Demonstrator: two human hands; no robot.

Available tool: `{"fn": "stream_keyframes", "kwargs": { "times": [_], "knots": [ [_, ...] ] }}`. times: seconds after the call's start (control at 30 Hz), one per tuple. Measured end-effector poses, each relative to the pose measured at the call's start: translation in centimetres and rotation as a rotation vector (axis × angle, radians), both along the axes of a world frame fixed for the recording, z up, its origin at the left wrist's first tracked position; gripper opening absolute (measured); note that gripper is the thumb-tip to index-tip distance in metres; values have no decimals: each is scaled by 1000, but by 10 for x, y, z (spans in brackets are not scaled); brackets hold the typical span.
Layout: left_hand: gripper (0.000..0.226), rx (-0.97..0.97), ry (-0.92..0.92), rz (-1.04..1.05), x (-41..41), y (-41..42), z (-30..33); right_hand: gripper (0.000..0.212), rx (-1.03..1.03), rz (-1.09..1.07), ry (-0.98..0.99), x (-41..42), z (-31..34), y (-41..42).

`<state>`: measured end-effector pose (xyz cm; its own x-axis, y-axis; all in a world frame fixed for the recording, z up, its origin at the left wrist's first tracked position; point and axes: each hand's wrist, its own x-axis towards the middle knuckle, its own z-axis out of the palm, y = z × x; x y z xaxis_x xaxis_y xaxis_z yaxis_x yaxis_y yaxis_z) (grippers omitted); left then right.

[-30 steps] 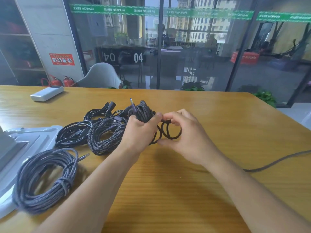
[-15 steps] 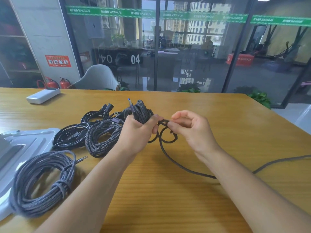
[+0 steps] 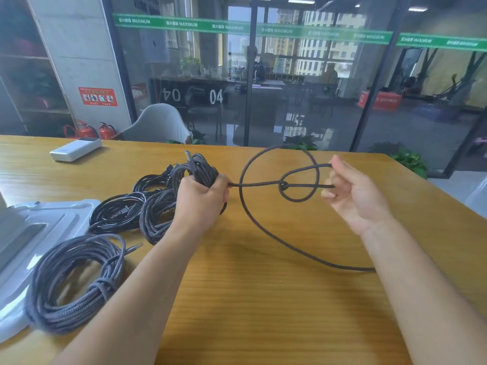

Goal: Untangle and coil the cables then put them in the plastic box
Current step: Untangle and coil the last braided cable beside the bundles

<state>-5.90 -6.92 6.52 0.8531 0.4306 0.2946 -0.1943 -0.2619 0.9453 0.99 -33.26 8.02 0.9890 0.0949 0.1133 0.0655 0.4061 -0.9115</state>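
Head view looks down on a wooden counter (image 3: pixel 263 299) with both bare forearms reaching forward over it. Left hand (image 3: pixel 201 197) is curled round a bundle (image 3: pixel 201 167) of braided dark cable, held above the counter, with a plug (image 3: pixel 190 157) sticking up out of the top of the bundle. From that fist a single strand (image 3: pixel 255 184) runs to the right, stretched level between the hands. Right hand (image 3: pixel 355 193) is held palm-up, well apart from the left, its fingers curled and pinching the strand where it forms a small loop (image 3: pixel 300 183) with a crossing at the loop's left side. A bigger loop (image 3: pixel 263 156) arches up behind the small one, and the loose tail (image 3: pixel 303 252) falls onto the counter, curves toward the near right and passes under the right forearm.

Behind and left of the left hand lie more cables: a braided coil (image 3: pixel 155 217) just beside the wrist and a glossy black coil (image 3: pixel 118 213) touching it further left. Nearer the camera, a grey braided coil (image 3: pixel 73 283), tied at one side, lies partly on the counter and partly on the plastic box (image 3: pixel 39 227) at the left edge. A white power bank (image 3: pixel 76 149) sits far back on the counter's left. Beyond the counter stand a pale chair (image 3: pixel 158 123) and a glass wall (image 3: pixel 303 88).
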Motion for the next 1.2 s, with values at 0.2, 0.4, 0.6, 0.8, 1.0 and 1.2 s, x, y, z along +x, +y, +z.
{"fn": "stream_keyframes", "kwargs": {
  "times": [0.2,0.4,0.6,0.8,1.0,1.2],
  "knots": [
    [46,68,46,1,0,-2,-2,19,-482,-62,-196,-4,-4,-7],
    [47,63,60,17,-3,3,2,34,-592,-303,-186,9,-10,-9],
    [48,119,76,1,0,-3,0,33,212,57,255,23,-11,-46],
    [50,125,61,16,-2,-2,0,43,106,182,18,20,-7,-55],
    [50,132,73,12,-3,-2,2,43,-285,-499,255,40,-33,-60],
    [48,166,110,-31,-5,3,4,57,-1720,-402,23,29,-41,-37]
  ]
}}
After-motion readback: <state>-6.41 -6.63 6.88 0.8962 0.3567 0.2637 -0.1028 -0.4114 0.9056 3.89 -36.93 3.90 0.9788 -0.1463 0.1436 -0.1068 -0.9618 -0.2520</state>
